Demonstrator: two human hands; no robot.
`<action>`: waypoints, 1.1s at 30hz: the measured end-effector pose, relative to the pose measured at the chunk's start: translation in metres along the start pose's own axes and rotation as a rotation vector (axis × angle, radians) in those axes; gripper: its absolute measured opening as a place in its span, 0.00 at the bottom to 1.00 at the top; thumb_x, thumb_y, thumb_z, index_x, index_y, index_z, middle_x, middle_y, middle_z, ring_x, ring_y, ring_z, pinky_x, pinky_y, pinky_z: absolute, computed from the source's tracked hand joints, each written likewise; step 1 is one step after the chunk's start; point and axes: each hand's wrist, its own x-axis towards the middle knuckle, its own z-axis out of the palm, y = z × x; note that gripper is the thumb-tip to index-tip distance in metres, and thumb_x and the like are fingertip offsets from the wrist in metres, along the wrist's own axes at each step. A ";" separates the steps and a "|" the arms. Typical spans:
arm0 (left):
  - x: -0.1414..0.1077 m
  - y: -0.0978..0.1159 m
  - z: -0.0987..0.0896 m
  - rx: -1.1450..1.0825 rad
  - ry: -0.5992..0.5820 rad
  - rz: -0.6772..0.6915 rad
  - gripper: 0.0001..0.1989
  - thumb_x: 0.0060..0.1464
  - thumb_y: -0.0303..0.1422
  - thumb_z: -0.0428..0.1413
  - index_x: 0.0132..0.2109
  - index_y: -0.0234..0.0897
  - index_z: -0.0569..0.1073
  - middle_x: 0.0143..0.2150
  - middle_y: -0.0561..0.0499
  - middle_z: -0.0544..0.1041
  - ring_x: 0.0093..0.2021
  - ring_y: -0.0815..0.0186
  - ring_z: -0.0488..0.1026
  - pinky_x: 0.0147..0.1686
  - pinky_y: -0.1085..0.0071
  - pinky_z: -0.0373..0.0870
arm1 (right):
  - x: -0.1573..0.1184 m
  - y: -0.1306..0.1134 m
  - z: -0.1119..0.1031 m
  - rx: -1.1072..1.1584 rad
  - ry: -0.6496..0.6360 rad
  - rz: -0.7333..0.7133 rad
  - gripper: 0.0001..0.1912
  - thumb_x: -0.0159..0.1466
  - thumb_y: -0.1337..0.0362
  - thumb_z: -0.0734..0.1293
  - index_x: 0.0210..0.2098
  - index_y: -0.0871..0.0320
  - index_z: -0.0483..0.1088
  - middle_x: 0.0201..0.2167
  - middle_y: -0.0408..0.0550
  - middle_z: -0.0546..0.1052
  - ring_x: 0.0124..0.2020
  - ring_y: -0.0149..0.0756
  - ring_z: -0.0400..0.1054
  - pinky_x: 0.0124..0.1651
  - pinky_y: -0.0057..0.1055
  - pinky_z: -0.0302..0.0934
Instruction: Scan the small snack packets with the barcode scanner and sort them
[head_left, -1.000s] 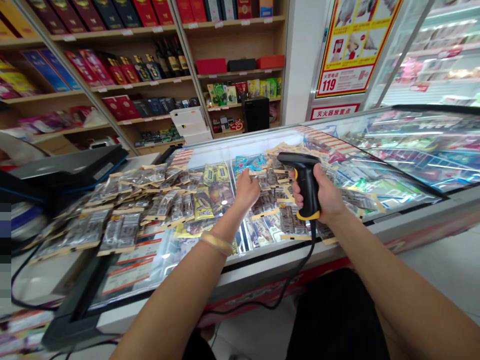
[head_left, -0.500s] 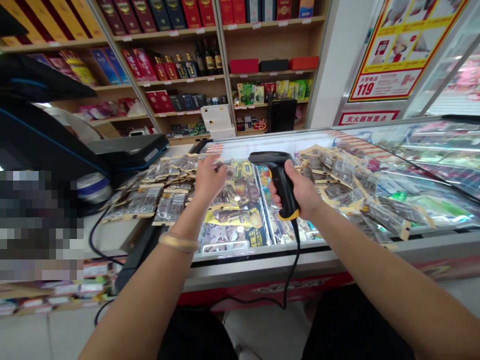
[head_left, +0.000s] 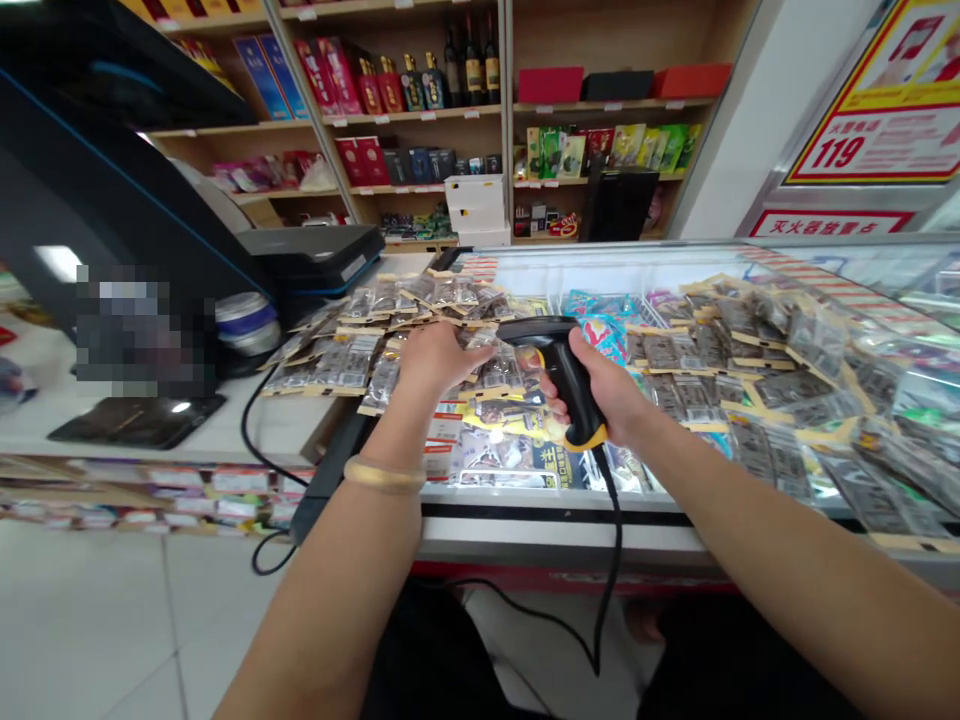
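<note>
My right hand is closed around the grip of a black and yellow barcode scanner, its head pointing left and its cable hanging down. My left hand, wearing a gold-coloured bangle, is over a heap of clear snack packets with tan edges. Its thumb stretches right, apart from the fingers, over a packet near the scanner's head. The other fingertips are hidden. More packets spread to the left of this hand. Another heap lies to the right of the scanner.
Packets lie over a glass-topped freezer with bright packages inside. A counter at left holds a dark screen, a black flat device and a roll of tape. Shelves of boxes and bottles stand behind. The scanner's cable loops below.
The view has turned left. My left hand has come down onto the packets, its thumb now pointing right. My right hand still grips the barcode scanner.
</note>
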 end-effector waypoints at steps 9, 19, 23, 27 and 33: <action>-0.005 -0.005 -0.010 -0.293 -0.026 0.086 0.15 0.43 0.47 0.65 0.25 0.42 0.74 0.17 0.53 0.69 0.29 0.60 0.73 0.31 0.68 0.64 | -0.004 0.000 -0.008 0.004 -0.044 -0.067 0.29 0.67 0.36 0.61 0.39 0.57 0.70 0.20 0.41 0.68 0.15 0.28 0.58 0.17 0.25 0.57; -0.015 0.009 -0.007 -1.178 -0.189 -0.009 0.22 0.38 0.43 0.73 0.38 0.38 0.76 0.35 0.48 0.80 0.34 0.62 0.78 0.37 0.64 0.76 | -0.010 -0.009 -0.015 0.004 -0.035 -0.209 0.31 0.66 0.34 0.61 0.40 0.58 0.70 0.21 0.40 0.67 0.17 0.27 0.59 0.17 0.25 0.56; -0.020 0.033 0.003 -1.418 -0.266 -0.086 0.25 0.36 0.40 0.74 0.41 0.38 0.75 0.39 0.48 0.82 0.40 0.59 0.81 0.44 0.57 0.79 | -0.021 -0.019 -0.031 -0.042 0.010 -0.256 0.31 0.64 0.34 0.62 0.42 0.58 0.71 0.21 0.40 0.68 0.17 0.28 0.60 0.18 0.25 0.57; -0.020 0.068 0.018 -1.514 -0.271 -0.102 0.19 0.44 0.36 0.71 0.42 0.38 0.74 0.39 0.50 0.81 0.42 0.61 0.81 0.49 0.55 0.77 | -0.035 -0.032 -0.056 -0.114 0.050 -0.293 0.31 0.61 0.34 0.66 0.41 0.57 0.71 0.21 0.41 0.69 0.17 0.28 0.60 0.18 0.26 0.58; -0.018 0.130 0.043 -1.593 -0.223 -0.156 0.07 0.54 0.31 0.62 0.39 0.39 0.71 0.36 0.54 0.79 0.38 0.66 0.79 0.49 0.59 0.78 | -0.044 -0.039 -0.087 -0.176 0.081 -0.334 0.34 0.57 0.32 0.68 0.41 0.58 0.72 0.19 0.41 0.68 0.16 0.29 0.59 0.17 0.27 0.55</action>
